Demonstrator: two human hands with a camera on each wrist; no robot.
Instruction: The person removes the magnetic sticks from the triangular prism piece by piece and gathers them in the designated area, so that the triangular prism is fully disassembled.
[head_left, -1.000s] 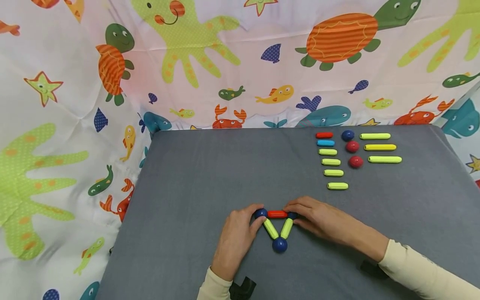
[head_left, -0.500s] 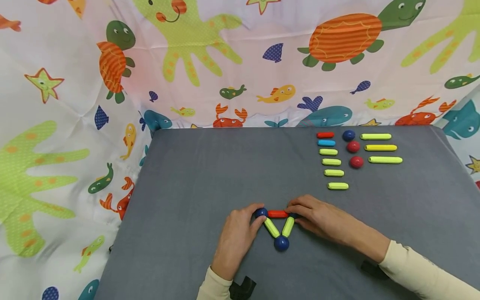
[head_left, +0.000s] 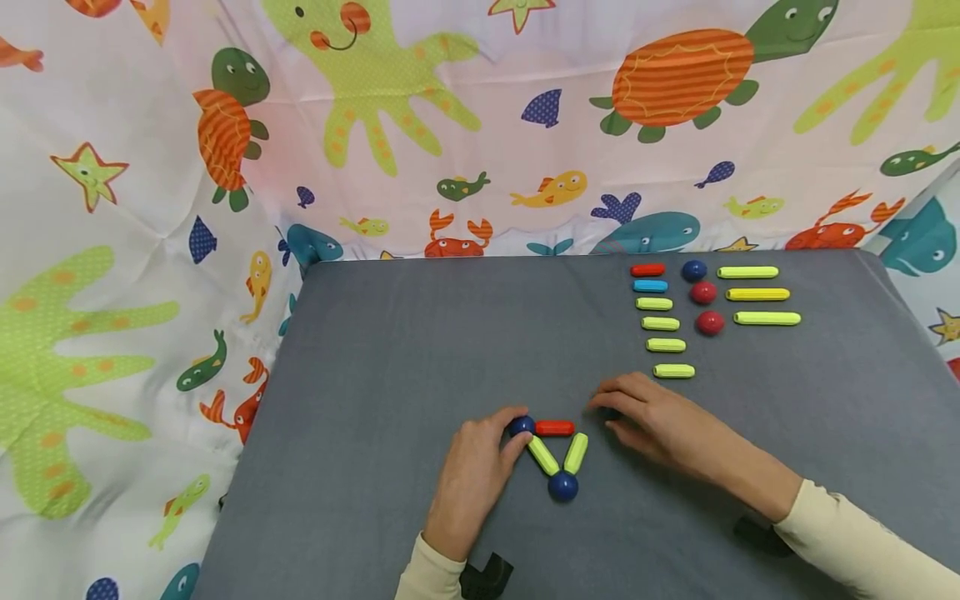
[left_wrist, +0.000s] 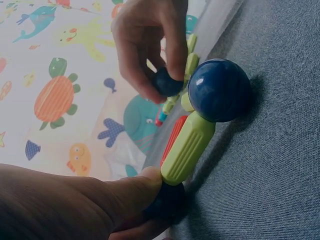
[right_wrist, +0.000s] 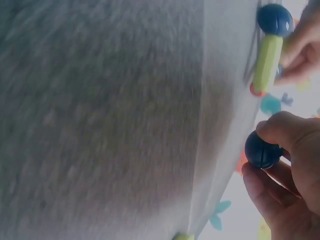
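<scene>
My left hand (head_left: pixel 472 479) pinches a blue ball (head_left: pixel 522 426) between thumb and fingers. From that ball a short red rod (head_left: pixel 555 427) runs right and a yellow-green rod (head_left: pixel 543 456) slants down to a second blue ball (head_left: pixel 563 486). Another yellow-green rod (head_left: pixel 576 453) rises from the lower ball, its upper end free. To the right, my right hand (head_left: pixel 667 429) is apart from these pieces. In the right wrist view it holds a third blue ball (right_wrist: pixel 263 151) between thumb and fingers; the head view hides that ball behind the hand.
Beyond my right hand, short rods stand in a column, among them a red rod (head_left: pixel 648 270), a blue rod (head_left: pixel 650 286) and several yellow-green ones. Beside them lie a blue ball (head_left: pixel 694 270), two red balls (head_left: pixel 709 322) and long rods (head_left: pixel 767 318) on the grey cloth (head_left: pixel 390 350).
My right hand has pulled the blue ball off the upper right corner and moved right with it, leaving the red and yellow-green rod ends bare. My left hand stays put.
</scene>
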